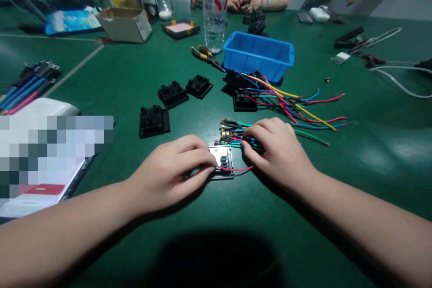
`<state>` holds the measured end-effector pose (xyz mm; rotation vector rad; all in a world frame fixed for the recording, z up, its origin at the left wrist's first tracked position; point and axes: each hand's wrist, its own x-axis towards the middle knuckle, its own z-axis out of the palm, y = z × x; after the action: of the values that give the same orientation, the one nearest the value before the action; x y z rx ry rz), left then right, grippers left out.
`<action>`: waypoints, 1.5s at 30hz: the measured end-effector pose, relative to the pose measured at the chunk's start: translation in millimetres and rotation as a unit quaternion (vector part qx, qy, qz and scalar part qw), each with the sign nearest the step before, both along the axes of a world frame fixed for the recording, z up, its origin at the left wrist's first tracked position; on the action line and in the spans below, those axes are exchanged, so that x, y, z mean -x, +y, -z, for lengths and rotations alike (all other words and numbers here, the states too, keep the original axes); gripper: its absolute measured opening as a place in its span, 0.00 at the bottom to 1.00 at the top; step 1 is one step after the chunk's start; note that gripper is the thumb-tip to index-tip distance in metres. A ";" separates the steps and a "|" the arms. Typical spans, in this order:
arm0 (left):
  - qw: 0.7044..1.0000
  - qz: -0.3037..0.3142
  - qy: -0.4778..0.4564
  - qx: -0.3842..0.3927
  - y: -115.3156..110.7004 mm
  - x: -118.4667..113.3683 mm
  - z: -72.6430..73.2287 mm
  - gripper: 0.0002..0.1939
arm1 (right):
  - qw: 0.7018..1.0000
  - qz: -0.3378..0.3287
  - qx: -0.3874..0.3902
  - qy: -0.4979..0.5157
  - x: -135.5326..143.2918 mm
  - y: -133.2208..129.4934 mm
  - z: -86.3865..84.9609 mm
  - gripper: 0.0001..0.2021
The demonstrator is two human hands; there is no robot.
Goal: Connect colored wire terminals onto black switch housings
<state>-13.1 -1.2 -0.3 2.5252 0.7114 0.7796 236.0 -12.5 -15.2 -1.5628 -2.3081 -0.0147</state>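
Note:
My left hand (184, 168) is closed on the left side of a small black housing (230, 174) that lies on the green table (189, 243). A red wire (241, 170) runs from beside its fingertips across the housing to the right. My right hand (275, 148) has its fingers curled down over a bundle of coloured wires (239, 123) with metal ends, just behind and right of the housing; its fingertips are pressed together at the wires. Behind it, more wires (280, 94) lie across black housings (243, 101).
Three black housings (154, 120) sit at left centre. Farther back are pliers (207, 57), a blue bin (258, 56), a bottle (214, 18) and a cardboard box (124, 24). A screen device (43, 175) lies at left. People are across the table.

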 end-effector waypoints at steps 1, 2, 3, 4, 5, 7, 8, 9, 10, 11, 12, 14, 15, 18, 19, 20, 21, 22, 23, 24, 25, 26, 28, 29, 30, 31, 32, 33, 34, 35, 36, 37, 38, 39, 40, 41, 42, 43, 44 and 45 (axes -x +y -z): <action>1.000 0.000 0.002 0.000 0.0 -0.1 -0.2 0.07 | 1.000 0.004 0.006 -0.005 0.3 -0.1 -0.6 0.08; 1.000 -0.001 0.006 -0.001 -0.1 -0.2 -0.4 0.07 | 1.000 0.007 0.010 -0.010 0.6 -0.2 -1.1 0.08; 1.000 -0.003 0.010 -0.001 -0.2 -0.4 -0.6 0.07 | 1.000 0.009 0.013 -0.013 0.8 -0.2 -1.5 0.08; 1.000 -0.003 0.015 -0.001 -0.3 -0.6 -0.7 0.07 | 1.000 0.009 0.015 -0.015 0.9 -0.1 -1.7 0.08; 1.000 -0.004 0.019 0.000 -0.3 -0.7 -0.8 0.07 | 1.000 0.007 0.016 -0.014 0.9 -0.1 -1.8 0.08; 1.000 -0.002 0.022 -0.001 -0.4 -1.0 -0.4 0.07 | 1.000 -0.001 0.019 -0.005 0.8 0.1 -1.8 0.08; 1.000 0.000 0.021 -0.002 -0.4 -1.1 -0.1 0.07 | 1.000 -0.007 0.022 0.001 0.7 0.1 -1.9 0.07; 1.000 0.002 0.021 -0.003 -0.3 -1.2 0.2 0.07 | 1.000 -0.013 0.025 0.008 0.7 0.1 -2.1 0.07; 1.000 0.005 0.021 -0.004 -0.2 -1.2 0.5 0.07 | 0.999 -0.019 0.028 0.014 0.8 0.1 -2.3 0.06; 1.000 0.007 0.021 -0.003 -0.1 -1.2 0.7 0.07 | 0.999 -0.024 0.031 0.018 0.9 0.0 -2.6 0.06; 1.000 0.010 0.022 -0.001 0.1 -1.1 0.9 0.07 | 0.999 -0.029 0.033 0.020 1.0 -0.1 -2.8 0.06; 1.000 0.013 0.022 0.003 0.4 -1.1 0.8 0.07 | 0.999 -0.034 0.034 0.025 1.2 -0.2 -3.0 0.06; 1.000 0.013 0.023 0.004 0.5 -1.1 0.7 0.07 | 0.998 -0.037 0.033 0.028 1.2 -0.3 -2.9 0.06; 1.000 0.011 0.026 0.006 0.8 -1.0 0.2 0.06 | 0.997 -0.052 0.030 0.046 0.8 -0.2 -1.9 0.06; 1.000 0.011 0.026 0.007 0.8 -0.9 0.2 0.06 | 0.996 -0.059 0.029 0.054 0.5 -0.1 -1.4 0.06; 1.000 0.011 0.025 0.008 0.7 -0.8 0.2 0.06 | 0.995 -0.067 0.029 0.062 0.3 -0.1 -0.9 0.06; 1.000 0.012 0.025 0.009 0.6 -0.7 0.3 0.06 | 0.994 -0.073 0.029 0.070 0.1 -0.1 -0.5 0.06; 1.000 0.013 0.024 0.008 0.5 -0.6 0.4 0.06 | 0.994 -0.078 0.027 0.077 -0.1 -0.2 -0.1 0.07; 1.000 0.013 0.023 0.008 0.3 -0.4 0.6 0.06 | 0.993 -0.083 0.023 0.083 -0.2 -0.3 0.3 0.07; 1.000 0.013 0.023 0.009 0.2 -0.3 0.7 0.06 | 0.992 -0.086 0.018 0.087 -0.2 -0.5 0.5 0.07; 1.000 0.015 0.024 0.010 0.1 -0.2 0.9 0.06 | 0.992 -0.089 0.011 0.090 -0.3 -0.6 0.7 0.07; 1.000 0.017 0.023 0.010 0.1 -0.1 1.0 0.06 | 0.991 -0.092 0.006 0.093 -0.3 -0.8 0.9 0.07; 1.000 0.018 0.021 0.011 0.1 0.0 1.2 0.07 | 0.991 -0.097 -0.001 0.095 -0.5 -0.9 1.1 0.07; 1.000 0.018 0.020 0.012 0.1 0.0 1.3 0.06 | 0.991 -0.098 -0.003 0.096 -0.6 -0.9 1.1 0.07; 1.000 0.018 0.019 0.013 0.1 -0.1 1.4 0.07 | 0.990 -0.099 -0.005 0.097 -0.7 -0.8 1.1 0.07; 1.000 0.019 0.019 0.014 0.2 -0.1 1.6 0.07 | 0.990 -0.101 -0.008 0.098 -0.9 -0.6 1.0 0.07; 1.000 0.019 0.018 0.015 0.2 -0.2 1.7 0.07 | 0.990 -0.102 -0.011 0.101 -1.0 -0.5 0.9 0.07; 0.999 0.020 0.020 0.016 0.2 -0.1 1.8 0.07 | 0.989 -0.104 -0.015 0.103 -1.1 -0.3 0.8 0.07; 0.999 0.021 0.019 0.016 0.1 0.0 1.9 0.07 | 0.988 -0.108 -0.019 0.106 -1.2 -0.2 0.7 0.07; 0.999 0.021 0.019 0.015 0.1 0.1 2.0 0.07 | 0.987 -0.112 -0.027 0.109 -1.2 -0.2 0.6 0.07; 1.000 0.021 0.018 0.014 0.1 0.4 2.1 0.07 | 0.986 -0.117 -0.037 0.113 -1.2 -0.3 0.4 0.07; 1.000 0.021 0.017 0.013 0.2 0.5 2.2 0.07 | 0.984 -0.123 -0.046 0.117 -1.1 -0.4 0.3 0.07; 1.000 0.022 0.017 0.012 0.3 0.6 2.3 0.07 | 0.983 -0.130 -0.055 0.120 -1.0 -0.6 0.1 0.08; 1.000 0.021 0.016 0.012 0.5 0.6 2.5 0.07 | 0.981 -0.137 -0.062 0.123 -0.9 -0.9 0.0 0.08; 1.000 0.022 0.015 0.011 0.8 0.5 2.6 0.07 | 0.980 -0.142 -0.068 0.124 -0.8 -1.2 -0.2 0.08; 1.000 0.021 0.015 0.011 1.0 0.2 2.8 0.07 | 0.979 -0.146 -0.073 0.125 -0.7 -1.6 -0.3 0.08; 1.000 0.021 0.014 0.011 1.1 -0.1 2.9 0.07 | 0.978 -0.148 -0.078 0.126 -0.7 -1.9 -0.5 0.08; 1.000 0.020 0.013 0.012 1.2 -0.5 3.0 0.07 | 0.977 -0.150 -0.082 0.128 -0.8 -2.2 -0.7 0.08; 1.000 0.020 0.013 0.013 1.3 -0.8 3.0 0.07 | 0.976 -0.151 -0.085 0.129 -0.9 -2.5 -0.9 0.07; 1.000 0.020 0.013 0.015 1.2 -1.0 2.9 0.07 | 0.976 -0.152 -0.086 0.130 -1.0 -2.8 -1.0 0.07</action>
<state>-12.1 0.0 -3.2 2.5195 0.6727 0.7190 237.0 -15.3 -14.3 -1.0486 -2.2431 0.0605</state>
